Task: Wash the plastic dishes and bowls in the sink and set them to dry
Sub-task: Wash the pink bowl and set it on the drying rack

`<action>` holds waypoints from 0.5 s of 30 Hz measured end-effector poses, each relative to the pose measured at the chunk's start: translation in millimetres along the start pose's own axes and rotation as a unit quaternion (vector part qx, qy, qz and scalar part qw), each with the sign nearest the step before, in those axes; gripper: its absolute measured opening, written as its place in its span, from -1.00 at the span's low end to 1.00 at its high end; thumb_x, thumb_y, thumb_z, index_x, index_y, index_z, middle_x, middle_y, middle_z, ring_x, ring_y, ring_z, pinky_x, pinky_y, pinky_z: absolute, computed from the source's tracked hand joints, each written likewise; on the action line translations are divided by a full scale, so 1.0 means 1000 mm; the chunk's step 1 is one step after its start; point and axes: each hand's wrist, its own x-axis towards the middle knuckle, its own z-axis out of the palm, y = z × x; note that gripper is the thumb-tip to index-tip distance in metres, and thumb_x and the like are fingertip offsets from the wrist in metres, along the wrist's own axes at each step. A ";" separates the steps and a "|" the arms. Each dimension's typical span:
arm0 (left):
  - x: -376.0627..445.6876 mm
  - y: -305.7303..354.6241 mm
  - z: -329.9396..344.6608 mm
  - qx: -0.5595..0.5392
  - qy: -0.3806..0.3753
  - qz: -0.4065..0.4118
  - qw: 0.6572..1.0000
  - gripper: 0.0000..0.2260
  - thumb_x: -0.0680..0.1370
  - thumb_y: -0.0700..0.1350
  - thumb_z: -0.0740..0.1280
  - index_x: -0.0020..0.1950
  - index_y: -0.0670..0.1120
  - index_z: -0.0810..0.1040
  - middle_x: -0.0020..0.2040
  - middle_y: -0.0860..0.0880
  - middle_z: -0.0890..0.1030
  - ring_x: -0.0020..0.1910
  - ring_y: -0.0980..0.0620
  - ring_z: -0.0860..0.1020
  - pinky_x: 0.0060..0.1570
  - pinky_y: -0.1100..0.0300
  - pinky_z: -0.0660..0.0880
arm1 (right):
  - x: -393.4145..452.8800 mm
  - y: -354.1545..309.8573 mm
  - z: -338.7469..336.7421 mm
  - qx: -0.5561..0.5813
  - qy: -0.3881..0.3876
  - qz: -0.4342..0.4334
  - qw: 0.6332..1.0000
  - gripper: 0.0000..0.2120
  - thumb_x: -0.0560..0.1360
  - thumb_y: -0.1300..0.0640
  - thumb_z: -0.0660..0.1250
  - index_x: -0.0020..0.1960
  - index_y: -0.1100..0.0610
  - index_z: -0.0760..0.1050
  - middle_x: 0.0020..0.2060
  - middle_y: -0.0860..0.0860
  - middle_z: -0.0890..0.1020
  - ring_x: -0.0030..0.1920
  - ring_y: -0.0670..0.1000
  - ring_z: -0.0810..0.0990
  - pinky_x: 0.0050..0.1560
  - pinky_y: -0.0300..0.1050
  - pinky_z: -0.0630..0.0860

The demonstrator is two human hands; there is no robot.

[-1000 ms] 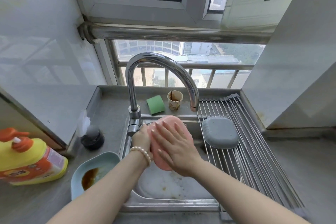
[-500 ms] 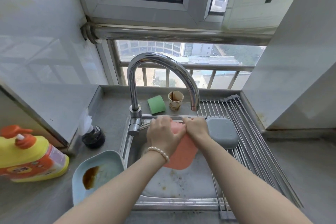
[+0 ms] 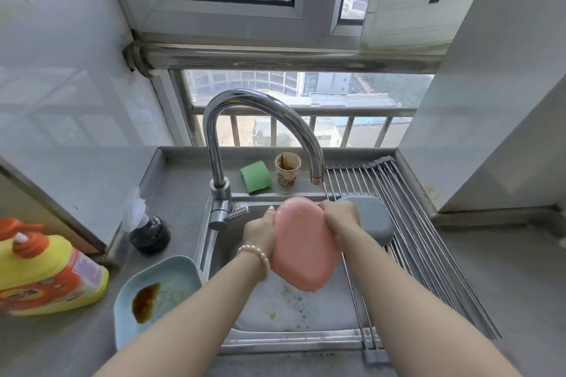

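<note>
A pink plastic dish (image 3: 303, 246) is held upright over the sink (image 3: 275, 320), its underside facing me. My left hand (image 3: 260, 232) grips its left edge and my right hand (image 3: 340, 219) grips its upper right edge. A grey-blue dish (image 3: 375, 219) lies upside down on the roll-up drying rack (image 3: 428, 239) just behind my right hand. A light blue dish (image 3: 159, 294) with a brown sauce stain sits on the counter left of the sink.
The curved tap (image 3: 260, 119) arches over the sink with no water visibly running. A green sponge (image 3: 255, 176) and a stained paper cup (image 3: 288, 168) stand behind the sink. A yellow detergent bottle (image 3: 46, 269) and a small dark jar (image 3: 150, 234) are at the left.
The pink dish has been turned so its underside faces me and raised a little. My right hand left its flat rubbing on the face and now grips the upper right edge.
</note>
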 end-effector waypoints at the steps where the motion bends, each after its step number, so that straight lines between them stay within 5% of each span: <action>1: 0.001 0.000 0.001 -0.019 0.013 -0.020 1.000 -0.65 0.62 0.01 0.20 -0.13 -0.26 0.54 -0.14 -0.13 0.56 -0.12 -0.11 0.48 -0.08 0.11 0.36 | -0.009 -0.005 0.005 -0.085 0.036 -0.068 0.993 -0.72 0.54 0.07 0.17 -0.03 0.23 0.58 -0.02 0.14 0.62 -0.02 0.16 0.55 -0.04 -0.07 0.41; 5: 0.014 -0.003 0.001 -0.057 0.055 -0.066 0.995 -0.58 0.64 0.00 0.16 0.16 -0.36 0.53 0.12 -0.26 0.58 0.13 -0.21 0.53 0.11 0.09 0.42 | -0.048 -0.001 0.041 -0.304 0.125 -0.310 0.892 -0.56 0.62 -0.05 -0.05 0.31 0.14 0.42 0.27 0.13 0.50 0.28 0.15 0.43 0.29 0.02 0.28; 8: 0.020 -0.013 -0.010 -0.111 0.036 -0.091 0.989 -0.58 0.66 0.05 0.11 0.21 -0.28 0.51 0.18 -0.20 0.58 0.15 -0.19 0.55 0.08 0.05 0.51 | -0.065 0.021 0.067 -0.360 0.065 -0.427 0.827 -0.49 0.61 -0.04 -0.12 0.49 0.09 0.24 0.48 0.09 0.28 0.48 0.12 0.21 0.49 0.08 0.04; 12: 0.041 -0.025 -0.019 -0.274 0.005 -0.164 0.948 -0.61 0.61 0.06 0.17 0.18 -0.23 0.55 0.04 -0.07 0.62 0.00 -0.10 0.61 -0.04 0.09 0.55 | -0.061 0.058 0.055 -0.376 0.069 -0.602 0.701 -0.55 0.64 0.02 -0.04 0.36 0.14 0.45 0.35 0.12 0.47 0.36 0.19 0.42 0.36 0.18 0.32; 13: 0.056 -0.037 -0.018 -0.301 0.007 -0.191 0.934 -0.58 0.57 0.08 0.22 0.17 -0.23 0.58 0.03 -0.10 0.66 -0.01 -0.12 0.63 0.03 0.00 0.57 | -0.056 0.067 0.050 -0.357 0.085 -0.627 0.687 -0.54 0.64 0.02 -0.07 0.35 0.15 0.45 0.35 0.12 0.47 0.36 0.20 0.42 0.37 0.18 0.28; 15: 0.071 -0.047 -0.013 -0.296 0.003 -0.200 0.934 -0.54 0.50 0.12 0.24 0.15 -0.22 0.60 0.01 -0.16 0.67 0.00 -0.18 0.64 0.11 -0.16 0.53 | -0.054 0.064 0.042 -0.286 0.113 -0.583 0.752 -0.51 0.64 -0.02 -0.09 0.32 0.16 0.49 0.34 0.13 0.47 0.37 0.21 0.39 0.40 0.14 0.20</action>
